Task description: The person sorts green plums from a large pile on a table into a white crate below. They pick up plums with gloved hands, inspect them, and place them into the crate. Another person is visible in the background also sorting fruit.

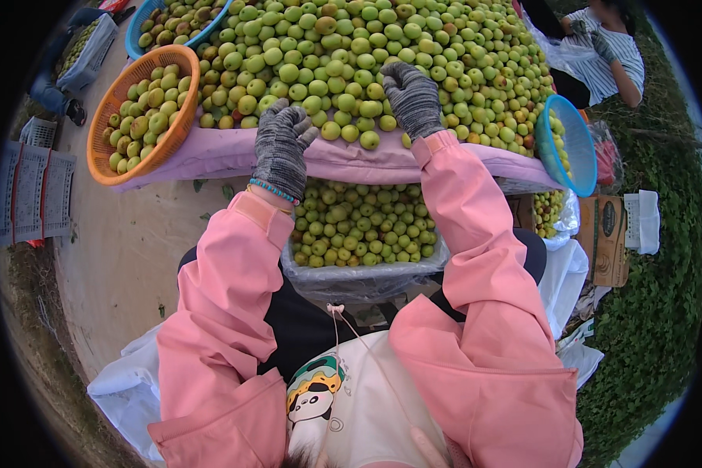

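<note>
A large heap of green jujube-like fruits (pixel 333 64) lies on a table edged with pink padded cloth (pixel 351 155). My left hand (pixel 282 146), in a grey knitted glove, is over the heap's near edge with its fingers curled; whether a fruit is inside cannot be told. My right hand (pixel 411 99), gloved alike, rests at the fruits to the right, its fingers bent in, their grip hidden. Beneath the table edge, a plastic-lined crate (pixel 362 272) holds more of the fruits. An orange basket (pixel 190 111) of fruits stands at the left, and a blue basket (pixel 576 146) tilts at the right edge.
Another blue basket (pixel 133 35) with browner fruits is at the upper left. Grey plastic crates (pixel 35 193) stand on the ground at far left. A cardboard box (pixel 602 234) is at right, beside green plants. Another person (pixel 605 55) with gloved hands sits at the upper right.
</note>
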Available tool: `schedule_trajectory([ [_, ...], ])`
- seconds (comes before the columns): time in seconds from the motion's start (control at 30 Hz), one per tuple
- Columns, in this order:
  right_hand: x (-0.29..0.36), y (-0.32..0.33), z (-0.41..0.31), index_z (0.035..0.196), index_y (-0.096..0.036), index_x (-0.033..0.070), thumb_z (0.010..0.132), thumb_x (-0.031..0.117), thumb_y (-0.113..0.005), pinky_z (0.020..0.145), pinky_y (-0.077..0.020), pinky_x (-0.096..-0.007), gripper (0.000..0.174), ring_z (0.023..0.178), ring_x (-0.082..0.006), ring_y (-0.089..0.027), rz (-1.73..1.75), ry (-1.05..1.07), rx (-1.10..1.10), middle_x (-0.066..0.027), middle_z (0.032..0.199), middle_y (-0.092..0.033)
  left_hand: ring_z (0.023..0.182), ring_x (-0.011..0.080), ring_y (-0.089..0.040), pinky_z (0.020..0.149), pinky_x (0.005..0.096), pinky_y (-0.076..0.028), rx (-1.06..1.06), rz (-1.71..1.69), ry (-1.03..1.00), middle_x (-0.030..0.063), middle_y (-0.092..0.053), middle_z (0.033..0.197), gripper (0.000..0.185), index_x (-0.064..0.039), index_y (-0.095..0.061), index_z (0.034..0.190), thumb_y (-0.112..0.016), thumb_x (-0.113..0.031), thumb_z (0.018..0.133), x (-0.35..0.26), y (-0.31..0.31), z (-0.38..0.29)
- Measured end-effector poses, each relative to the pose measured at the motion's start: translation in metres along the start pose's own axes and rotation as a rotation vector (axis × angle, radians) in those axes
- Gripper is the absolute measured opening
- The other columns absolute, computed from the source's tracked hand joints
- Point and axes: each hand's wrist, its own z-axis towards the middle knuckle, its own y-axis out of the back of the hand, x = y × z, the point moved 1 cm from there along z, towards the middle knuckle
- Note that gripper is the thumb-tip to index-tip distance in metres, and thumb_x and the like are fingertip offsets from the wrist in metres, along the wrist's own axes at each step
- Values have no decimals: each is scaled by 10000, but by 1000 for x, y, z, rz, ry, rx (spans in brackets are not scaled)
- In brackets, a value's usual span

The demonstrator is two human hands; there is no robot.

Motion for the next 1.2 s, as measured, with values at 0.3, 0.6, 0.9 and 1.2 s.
schedule_trajectory([
  [0.3, -31, -33, 43, 1180, -480, 158, 872, 89, -400, 870, -446, -395, 325, 1088, -280, -505, -660, 7, 512, -87, 1210, -486, 930, 260, -565, 848, 387, -499, 86, -71, 30, 114, -517, 995, 305, -26, -399, 1179, -432, -182, 919, 8, 6, 4],
  [0.6, -12, -38, 74, 1202, -480, 143, 803, 215, -584, 926, -412, -383, 419, 1100, -287, -497, -500, 74, 248, -137, 1217, -486, 789, 210, -584, 706, 332, -541, 92, -153, 108, 84, -519, 943, 325, -60, -412, 1169, -505, -148, 869, 12, 6, 4],
  [0.9, 23, -43, 85, 998, -565, 125, 761, 299, -609, 795, -477, -404, 297, 884, -300, -601, -466, -106, 256, -120, 907, -625, 939, 281, -567, 827, 396, -503, -26, -149, 193, 141, -527, 1030, 318, -10, -461, 1134, -500, -204, 885, 9, 1, -1],
  [1.2, 43, -59, 45, 1107, -440, 84, 807, 242, -586, 696, -489, -411, 369, 874, -280, -608, -721, 179, 442, -122, 942, -613, 886, 251, -578, 807, 381, -511, 99, -166, 223, 114, -528, 1009, 278, -27, -446, 1107, -480, -205, 898, 17, 4, -1],
])
